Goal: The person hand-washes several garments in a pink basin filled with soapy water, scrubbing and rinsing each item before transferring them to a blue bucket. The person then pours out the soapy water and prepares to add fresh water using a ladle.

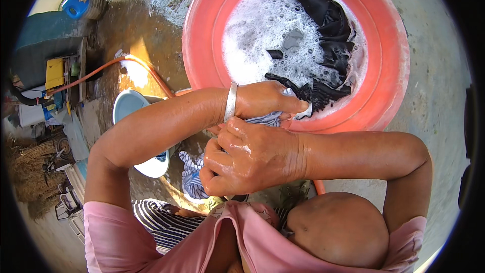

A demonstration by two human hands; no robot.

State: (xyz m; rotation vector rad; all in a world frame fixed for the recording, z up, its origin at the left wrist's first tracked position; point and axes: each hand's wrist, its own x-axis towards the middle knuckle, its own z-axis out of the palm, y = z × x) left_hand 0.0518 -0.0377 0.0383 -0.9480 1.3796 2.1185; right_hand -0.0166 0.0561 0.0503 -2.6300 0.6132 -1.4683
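Just past the near rim of a large red plastic tub [207, 30], my left hand [268, 98], with a silvery bracelet at the wrist, is closed on a blue-and-white striped cloth [192, 174]. My wet right hand [250, 156] crosses in front of it, nearer my chest, its fingers curled into a fist round the same cloth. A bunched part shows between the two hands, and the rest hangs below the right one. Foamy suds [257, 30] fill the tub. Black wet garments [333, 30] lie along its right side and near edge.
Left of the tub stands a pale bucket [129, 105], partly behind my left forearm. An orange hose [106, 64] runs over the wet concrete floor [161, 10]. Farther left are a yellow container [54, 73] and a blue plastic container [76, 2].
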